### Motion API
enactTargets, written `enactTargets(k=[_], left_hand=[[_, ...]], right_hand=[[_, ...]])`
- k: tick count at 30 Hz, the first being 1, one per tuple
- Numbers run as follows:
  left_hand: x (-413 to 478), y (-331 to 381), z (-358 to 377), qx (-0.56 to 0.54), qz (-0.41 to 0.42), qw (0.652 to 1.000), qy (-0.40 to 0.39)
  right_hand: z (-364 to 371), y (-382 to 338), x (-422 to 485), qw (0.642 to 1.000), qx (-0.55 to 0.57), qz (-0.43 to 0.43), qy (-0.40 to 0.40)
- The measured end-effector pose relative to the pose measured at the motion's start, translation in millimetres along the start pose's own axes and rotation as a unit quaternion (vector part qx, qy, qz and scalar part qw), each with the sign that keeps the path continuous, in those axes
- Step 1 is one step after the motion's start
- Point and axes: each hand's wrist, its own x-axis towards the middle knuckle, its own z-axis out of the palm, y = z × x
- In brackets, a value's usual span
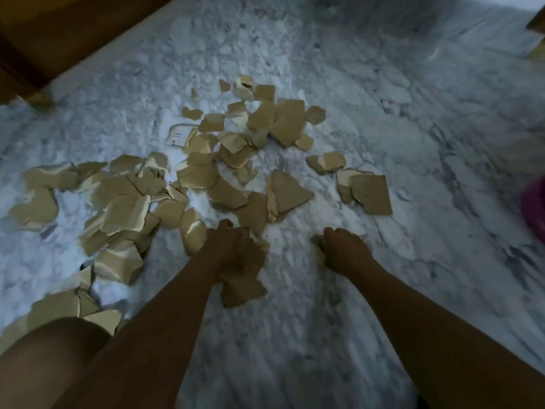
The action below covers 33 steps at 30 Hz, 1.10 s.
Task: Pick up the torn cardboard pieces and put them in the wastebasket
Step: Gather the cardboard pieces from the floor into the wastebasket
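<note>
- Head view: your left hand (233,252) curls round a bunch (244,290) of scraps, likely gathering several for one trip.
- Your right hand (343,252) is closed on a small scrap (318,240), low over the marble floor (413,290).
- Torn cardboard pieces (206,172) lie scattered across the floor's middle and left; a pink object (535,208) at its right edge may be the wastebasket.

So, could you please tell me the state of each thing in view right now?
left hand: grips several cardboard pieces
right hand: curled round a small scrap
loose cardboard pieces: scattered on the floor, many overlapping
pink object: cut off at right edge
</note>
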Motion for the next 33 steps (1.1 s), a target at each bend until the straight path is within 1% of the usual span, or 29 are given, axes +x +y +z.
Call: enactTargets(k=[1,3,5,8,11,14,15,17,19,20,22,26,29,31,33], left_hand=[[1,2,-3,-0.006,-0.005,1.0,-0.012],[4,3,-5,-0.022,0.026,0.999,-0.016],[1,3,-5,-0.037,0.055,0.998,-0.016],[-6,2,-9,-0.053,0.07,0.996,0.016],[-10,7,-25,-0.118,0.037,0.992,0.024],[-17,14,-45,-0.196,0.033,0.977,0.071],[-17,14,-49,-0.218,0.035,0.972,0.075],[-19,17,-53,-0.208,0.031,0.976,0.051],[-27,27,-53,-0.141,0.01,0.99,-0.006],[-32,33,-51,-0.125,0.003,0.992,-0.03],[-37,41,-37,-0.124,-0.005,0.991,-0.053],[-44,61,8,-0.136,-0.007,0.99,-0.037],[-47,68,43,-0.104,-0.031,0.994,-0.011],[-47,69,61,-0.078,-0.059,0.995,0.006],[-46,71,68,-0.069,-0.071,0.995,0.014]], right_hand=[[0,2,3,1.0,0.004,-0.006,-0.002],[-3,8,3,1.0,0.007,-0.002,-0.023],[-8,11,-2,0.999,0.036,0.02,-0.033],[-22,19,-9,0.986,0.143,0.085,-0.016],[-52,39,4,0.978,0.173,0.104,-0.044],[-89,54,20,0.975,0.192,0.095,-0.063],[-99,57,24,0.975,0.195,0.088,-0.063],[-116,59,27,0.98,0.174,0.065,-0.065],[-124,60,31,0.981,0.172,0.058,-0.062],[-125,60,33,0.982,0.169,0.055,-0.057],[-124,64,37,0.985,0.157,0.053,-0.057],[-116,69,52,0.978,0.186,0.093,-0.034],[-108,77,65,0.976,0.171,0.136,0.009],[-97,86,70,0.965,0.202,0.169,0.008],[-79,90,74,0.957,0.224,0.182,0.0]])
